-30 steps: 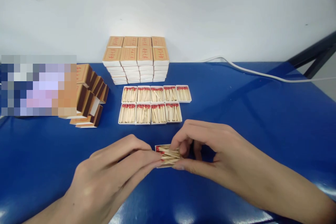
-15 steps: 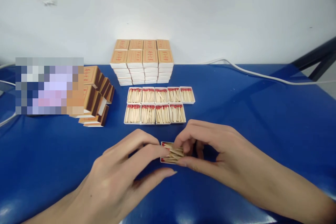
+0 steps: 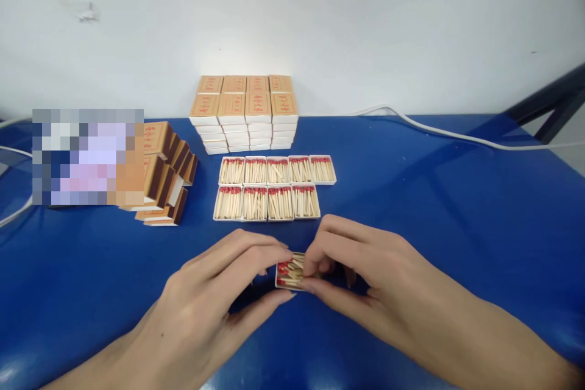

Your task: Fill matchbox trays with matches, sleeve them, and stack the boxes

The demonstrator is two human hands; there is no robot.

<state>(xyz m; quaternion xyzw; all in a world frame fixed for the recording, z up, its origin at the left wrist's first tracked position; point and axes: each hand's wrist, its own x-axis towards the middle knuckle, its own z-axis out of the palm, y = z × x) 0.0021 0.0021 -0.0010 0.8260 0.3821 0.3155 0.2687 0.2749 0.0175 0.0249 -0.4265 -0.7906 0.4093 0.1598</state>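
A small white matchbox tray full of red-tipped matches lies on the blue table between my hands. My left hand reaches in from the left, its fingertips pinched against the tray's left end. My right hand curls over the tray's right end, fingers pressed on the matches. Beyond them stand two rows of open trays filled with matches, side by side.
A block of stacked closed matchboxes stands against the white wall. A leaning pile of empty brown sleeves sits at the left beside a blurred patch. A white cable runs along the table's back right.
Both hands have closed in on the tray; my right fingers now cover more of the matches, and the loose sticks lie flatter in it. The view shifted slightly.
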